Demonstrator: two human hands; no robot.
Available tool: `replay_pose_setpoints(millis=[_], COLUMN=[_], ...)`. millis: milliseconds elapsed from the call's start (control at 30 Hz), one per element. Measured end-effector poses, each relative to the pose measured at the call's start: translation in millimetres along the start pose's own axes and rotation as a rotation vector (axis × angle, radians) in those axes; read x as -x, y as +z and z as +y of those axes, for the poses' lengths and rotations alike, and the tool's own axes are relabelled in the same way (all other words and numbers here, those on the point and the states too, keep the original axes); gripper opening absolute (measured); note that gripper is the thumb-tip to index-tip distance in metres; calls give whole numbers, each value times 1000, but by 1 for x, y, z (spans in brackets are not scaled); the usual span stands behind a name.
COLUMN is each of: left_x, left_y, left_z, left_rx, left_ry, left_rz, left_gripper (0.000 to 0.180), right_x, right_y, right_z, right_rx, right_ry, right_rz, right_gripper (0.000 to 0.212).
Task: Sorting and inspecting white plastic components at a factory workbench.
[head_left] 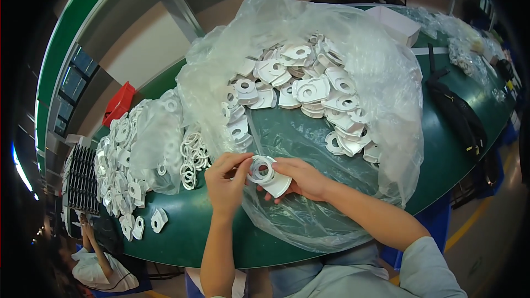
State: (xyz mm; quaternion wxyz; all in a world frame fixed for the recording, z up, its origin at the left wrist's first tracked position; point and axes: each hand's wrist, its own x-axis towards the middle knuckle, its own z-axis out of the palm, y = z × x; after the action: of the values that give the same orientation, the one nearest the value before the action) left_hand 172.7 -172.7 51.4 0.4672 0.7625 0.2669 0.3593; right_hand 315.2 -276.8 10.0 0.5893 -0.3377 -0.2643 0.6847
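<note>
Now the right hand [301, 179] clasps the white part [279, 185] from one side, seemingly steadying it while the left hand [225, 179] pinches its ringed end.

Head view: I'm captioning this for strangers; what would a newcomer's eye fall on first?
Probably the big plastic bag, spread on the green table around heaped white parts. Next, the left hand and right hand near the centre, both around a white piece. Then the red bin, back left.

Left forearm [218, 251] near-vertical, left hand [227, 179] pinching, right forearm [375, 215] slanting inward, right hand [301, 179] gripping, thumb [288, 169] uppermost
</note>
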Motion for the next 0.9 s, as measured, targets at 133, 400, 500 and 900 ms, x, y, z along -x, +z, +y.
replay_pose_setpoints(millis=[133,400,500,900], left_x=[-1,3,2,-2], left_y=[1,5,6,-5], left_z=[-6,2,-5,-5], left_rx=[-170,-273,-291,-233], left_ry=[178,156,242,227], left_rz=[52,3,40,86], left_gripper=[12,14,14,8], right_x=[1,0,-1,3], right_y=[1,-3,1,3], right_z=[1,2,2,2], right_rx=[-9,8,31,198], right_ry=[-21,6,-15,-104], right_rz=[-23,-48,-29,-19], right_gripper=[36,37,31,31])
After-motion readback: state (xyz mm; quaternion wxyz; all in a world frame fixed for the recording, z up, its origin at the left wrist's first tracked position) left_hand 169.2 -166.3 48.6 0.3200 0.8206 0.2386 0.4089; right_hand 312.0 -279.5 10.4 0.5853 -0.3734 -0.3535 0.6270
